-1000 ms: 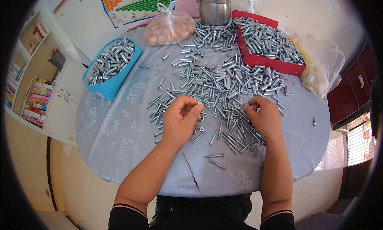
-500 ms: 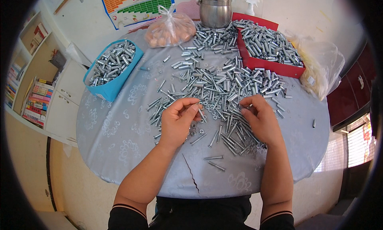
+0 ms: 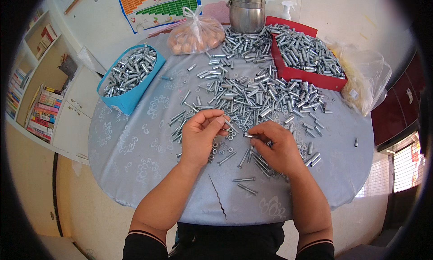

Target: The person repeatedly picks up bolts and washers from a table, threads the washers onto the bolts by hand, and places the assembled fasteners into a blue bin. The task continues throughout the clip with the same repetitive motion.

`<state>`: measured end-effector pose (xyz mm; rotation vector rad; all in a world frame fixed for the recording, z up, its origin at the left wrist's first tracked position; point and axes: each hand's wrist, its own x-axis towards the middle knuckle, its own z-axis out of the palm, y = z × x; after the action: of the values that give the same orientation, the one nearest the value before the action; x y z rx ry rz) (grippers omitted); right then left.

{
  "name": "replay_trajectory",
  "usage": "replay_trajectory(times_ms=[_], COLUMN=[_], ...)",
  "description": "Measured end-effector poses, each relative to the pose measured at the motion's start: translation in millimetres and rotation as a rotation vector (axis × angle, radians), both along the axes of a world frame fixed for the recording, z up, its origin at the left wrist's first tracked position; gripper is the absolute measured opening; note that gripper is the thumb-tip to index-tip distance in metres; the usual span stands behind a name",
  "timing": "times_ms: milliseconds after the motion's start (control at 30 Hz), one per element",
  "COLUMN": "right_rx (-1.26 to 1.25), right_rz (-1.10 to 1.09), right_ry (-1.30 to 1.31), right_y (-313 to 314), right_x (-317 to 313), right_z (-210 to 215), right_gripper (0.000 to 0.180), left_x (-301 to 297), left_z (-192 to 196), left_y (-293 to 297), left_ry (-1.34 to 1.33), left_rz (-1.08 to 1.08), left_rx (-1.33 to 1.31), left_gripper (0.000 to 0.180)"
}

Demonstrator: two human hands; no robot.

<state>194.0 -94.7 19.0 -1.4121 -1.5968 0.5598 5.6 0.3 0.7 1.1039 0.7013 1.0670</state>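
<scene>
My left hand (image 3: 198, 136) is closed, with a thin silvery bolt (image 3: 231, 125) pinched between thumb and fingertips, its shank slanting down to the right. Just right of it, my right hand (image 3: 280, 147) pinches a short metal sleeve (image 3: 247, 135), one end pointing toward the bolt. The two pieces are apart. Beneath and beyond both hands spreads a heap of bolts, sleeves, nuts and washers (image 3: 252, 95). Several loose nuts (image 3: 221, 150) lie beside my left fingers. Two long bolts (image 3: 246, 189) rest on the cloth nearer to me.
A blue box (image 3: 131, 95) of assembled metal anchors stands at the left, a red box (image 3: 311, 79) of similar parts at the far right. Behind are a tied bag of eggs (image 3: 196, 36), a steel pot (image 3: 247, 14) and a clear bag (image 3: 367, 84). The grey tablecloth (image 3: 149, 169) has a tear.
My right hand has moved left and toward me from the heap, and a metal sleeve now shows in its fingers. My left hand keeps the bolt almost in place. The view has shifted slightly.
</scene>
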Motion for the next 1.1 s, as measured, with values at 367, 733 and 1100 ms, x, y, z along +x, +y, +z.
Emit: replay_trajectory(times_ms=[367,733,1100], right_rx=[-0.047,-0.034,-0.167], right_rz=[-0.053,-0.112,-0.156], right_ry=[0.009,0.241,0.491], right_y=[-1,1,1], right_x=[-2,0,0], right_z=[3,-11,-9], right_gripper=[0.019,0.021,0.018], left_x=[1,3,8], left_z=[-2,-2,6], left_y=[-1,-5,-17], left_ry=[-0.009,0.076,0.084], left_rz=[-0.043,-0.168,-0.302], left_rx=[0.000,0.012,-0.045], left_gripper=[0.016,0.017,0.026])
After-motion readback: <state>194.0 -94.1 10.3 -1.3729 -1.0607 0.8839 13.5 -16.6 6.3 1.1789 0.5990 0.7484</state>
